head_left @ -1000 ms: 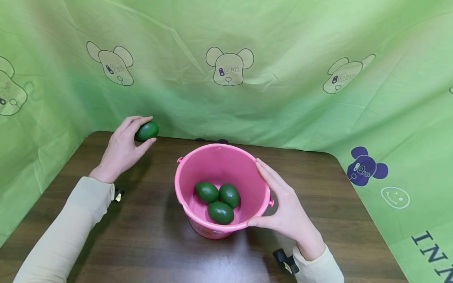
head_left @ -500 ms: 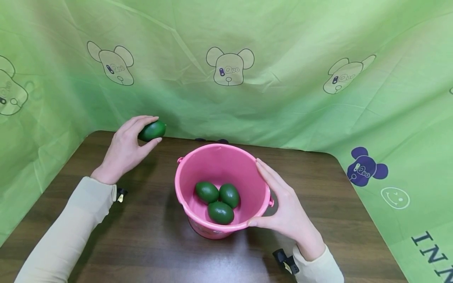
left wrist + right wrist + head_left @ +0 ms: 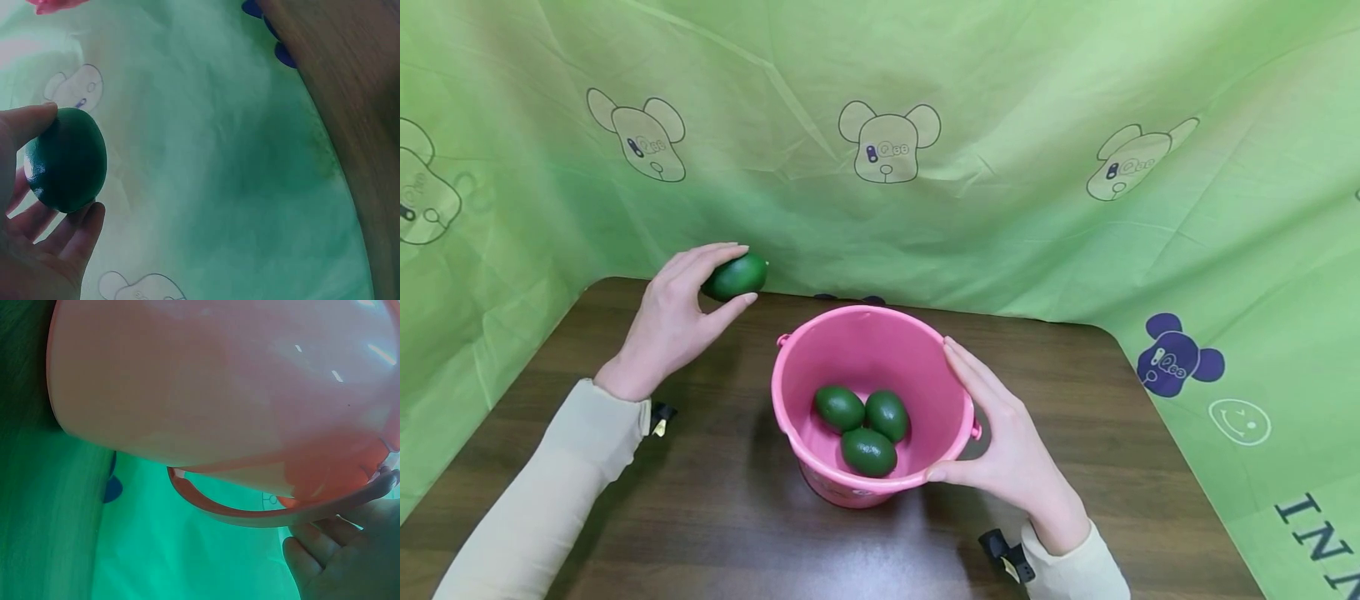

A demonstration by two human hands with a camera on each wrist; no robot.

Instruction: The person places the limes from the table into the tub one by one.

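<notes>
My left hand (image 3: 673, 312) holds a smooth dark green avocado (image 3: 737, 277) between thumb and fingers, up beyond the left side of the bucket. Seen from the left wrist, the avocado (image 3: 66, 160) is a glossy oval, with the thumb on one side and fingertips under the other. A pink bucket (image 3: 827, 329) stands upright on the table, and three more avocados (image 3: 868, 452) lie together on its floor. Around the bucket's right side, my right hand (image 3: 1011, 446) grips the rim with thumb in front and fingers behind. In the right wrist view the handle (image 3: 250, 517) hangs down beside the bucket.
The brown wooden table (image 3: 715, 508) has its back edge against a green cloth (image 3: 1000, 242) printed with bear heads. The cloth also rises along the left and right sides. Black straps (image 3: 1007, 557) sit at both wrists.
My left hand has moved slightly to the right, toward the bucket, carrying the avocado. The right hand, the bucket and the avocados inside it have stayed in place.
</notes>
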